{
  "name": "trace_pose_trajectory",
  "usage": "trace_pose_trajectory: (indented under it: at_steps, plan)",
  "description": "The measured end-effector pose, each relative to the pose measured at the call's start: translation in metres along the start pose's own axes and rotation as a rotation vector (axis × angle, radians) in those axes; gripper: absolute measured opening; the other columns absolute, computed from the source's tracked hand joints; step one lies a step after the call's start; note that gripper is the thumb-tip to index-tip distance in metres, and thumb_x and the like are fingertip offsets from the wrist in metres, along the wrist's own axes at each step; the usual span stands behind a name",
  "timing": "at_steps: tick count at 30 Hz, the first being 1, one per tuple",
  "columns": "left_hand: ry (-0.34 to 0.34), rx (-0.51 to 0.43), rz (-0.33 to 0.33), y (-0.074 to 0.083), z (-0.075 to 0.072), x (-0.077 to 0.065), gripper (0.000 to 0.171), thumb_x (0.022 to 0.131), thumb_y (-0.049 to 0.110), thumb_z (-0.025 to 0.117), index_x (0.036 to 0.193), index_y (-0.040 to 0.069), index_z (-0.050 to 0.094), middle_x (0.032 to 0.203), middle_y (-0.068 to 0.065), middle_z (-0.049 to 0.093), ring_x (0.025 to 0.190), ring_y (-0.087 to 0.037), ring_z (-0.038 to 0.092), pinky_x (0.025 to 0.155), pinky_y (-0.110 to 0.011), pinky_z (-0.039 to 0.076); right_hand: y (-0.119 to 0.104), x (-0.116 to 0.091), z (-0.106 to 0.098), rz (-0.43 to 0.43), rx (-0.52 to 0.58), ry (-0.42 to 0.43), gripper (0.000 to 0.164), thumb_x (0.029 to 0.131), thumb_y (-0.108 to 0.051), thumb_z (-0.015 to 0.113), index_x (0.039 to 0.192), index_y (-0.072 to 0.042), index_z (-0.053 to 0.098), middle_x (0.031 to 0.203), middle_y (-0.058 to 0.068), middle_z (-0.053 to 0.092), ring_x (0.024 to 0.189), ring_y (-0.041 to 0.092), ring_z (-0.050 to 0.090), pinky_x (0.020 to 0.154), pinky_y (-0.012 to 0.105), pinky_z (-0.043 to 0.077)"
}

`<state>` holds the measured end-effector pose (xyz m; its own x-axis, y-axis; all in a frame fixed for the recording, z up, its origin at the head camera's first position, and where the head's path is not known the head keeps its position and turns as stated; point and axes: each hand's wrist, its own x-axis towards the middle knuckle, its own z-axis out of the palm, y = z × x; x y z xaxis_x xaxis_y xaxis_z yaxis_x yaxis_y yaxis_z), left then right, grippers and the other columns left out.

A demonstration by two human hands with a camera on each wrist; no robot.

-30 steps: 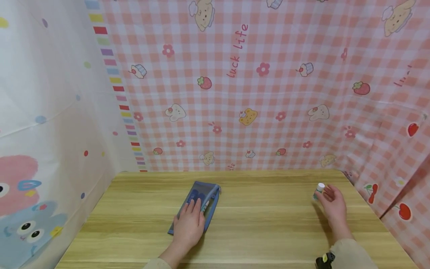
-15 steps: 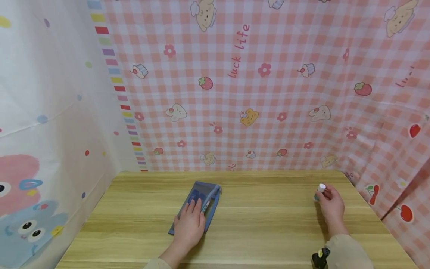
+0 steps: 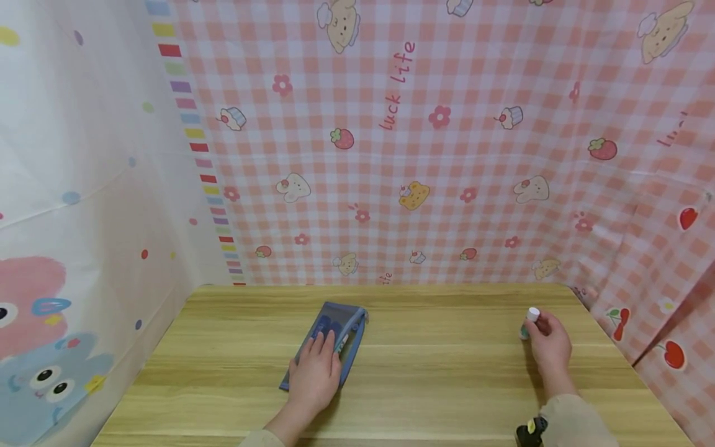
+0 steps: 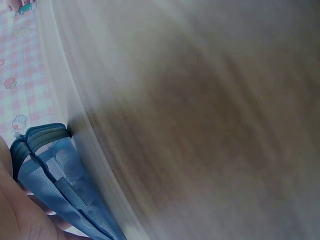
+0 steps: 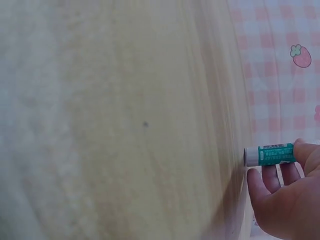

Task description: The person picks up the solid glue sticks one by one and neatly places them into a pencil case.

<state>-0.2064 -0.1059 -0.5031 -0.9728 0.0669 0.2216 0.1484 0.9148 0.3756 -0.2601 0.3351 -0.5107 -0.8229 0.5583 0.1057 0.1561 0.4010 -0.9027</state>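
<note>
My left hand [image 3: 315, 372] rests on a blue mesh pencil case [image 3: 349, 360], its fingers laid straight across the top. Through the mesh shows something dark blue, and a pale item with green marks shows at the zip opening. In the left wrist view, the zipped side of the pencil case [image 4: 62, 175] stands up beside the hand. At the right side of the table my right hand [image 3: 550, 347] grips a small glue stick [image 3: 533, 315] between thumb and fingers. The glue stick [image 5: 275, 155] has a green label and white ends, and is upright with its lower end right at the tabletop.
The wooden table [image 3: 436, 360] spreads between the hands. Behind it hangs a pink checked cloth [image 3: 402, 236], with a white patterned cloth [image 3: 112, 217] on the left. A black device [image 3: 530, 431] sits at the right wrist.
My right hand has moved slightly down and toward me with the glue stick, bringing it down to the tabletop. The left hand and the pencil case have stayed put.
</note>
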Motion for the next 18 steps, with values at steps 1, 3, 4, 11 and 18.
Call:
trace_pose_trajectory:
  at_steps: [1, 3, 4, 11, 18]
  plan:
    - [0.000, 0.000, 0.000, 0.000, 0.000, 0.000, 0.046, 0.102, 0.026, 0.044, 0.144, 0.007, 0.052, 0.145, -0.020, 0.049, 0.134, -0.043, 0.042, 0.094, -0.077, 0.031, 0.000, -0.001, 0.000, 0.002, 0.003, -0.003, 0.041, 0.099, -0.014, 0.059, 0.133, 0.007, 0.052, 0.128, 0.030, 0.056, 0.102, 0.016, 0.052, 0.073, 0.008, 0.037]
    - [0.002, 0.000, 0.002, 0.001, 0.000, 0.000, 0.046, 0.102, 0.026, 0.044, 0.144, 0.007, 0.052, 0.145, -0.020, 0.049, 0.134, -0.043, 0.042, 0.094, -0.078, 0.031, 0.000, -0.002, 0.001, 0.005, 0.000, -0.006, 0.040, 0.099, -0.015, 0.059, 0.133, 0.006, 0.052, 0.128, 0.029, 0.057, 0.099, 0.011, 0.051, 0.074, 0.009, 0.037]
    - [0.002, 0.001, 0.002, 0.001, 0.000, 0.000, 0.046, 0.102, 0.026, 0.044, 0.143, 0.007, 0.052, 0.145, -0.020, 0.049, 0.133, -0.043, 0.043, 0.094, -0.078, 0.031, 0.000, -0.003, 0.001, 0.001, 0.003, -0.009, 0.041, 0.099, -0.015, 0.059, 0.133, 0.006, 0.052, 0.128, 0.030, 0.056, 0.097, 0.007, 0.050, 0.076, 0.010, 0.038]
    - [0.004, 0.008, -0.002, 0.000, 0.001, 0.000, 0.046, 0.102, 0.026, 0.045, 0.143, 0.007, 0.052, 0.145, -0.020, 0.050, 0.133, -0.043, 0.043, 0.095, -0.077, 0.032, -0.001, -0.011, 0.003, -0.021, 0.019, -0.021, 0.040, 0.099, -0.017, 0.061, 0.131, 0.005, 0.054, 0.124, 0.028, 0.058, 0.081, -0.012, 0.042, 0.074, 0.012, 0.039]
    - [0.003, 0.010, 0.001, -0.001, 0.002, 0.000, 0.046, 0.101, 0.025, 0.045, 0.143, 0.007, 0.052, 0.144, -0.020, 0.050, 0.133, -0.043, 0.043, 0.094, -0.077, 0.032, -0.003, -0.018, 0.005, -0.017, 0.030, -0.076, 0.040, 0.099, -0.017, 0.060, 0.131, 0.006, 0.053, 0.127, 0.029, 0.057, 0.082, -0.013, 0.043, 0.070, 0.005, 0.039]
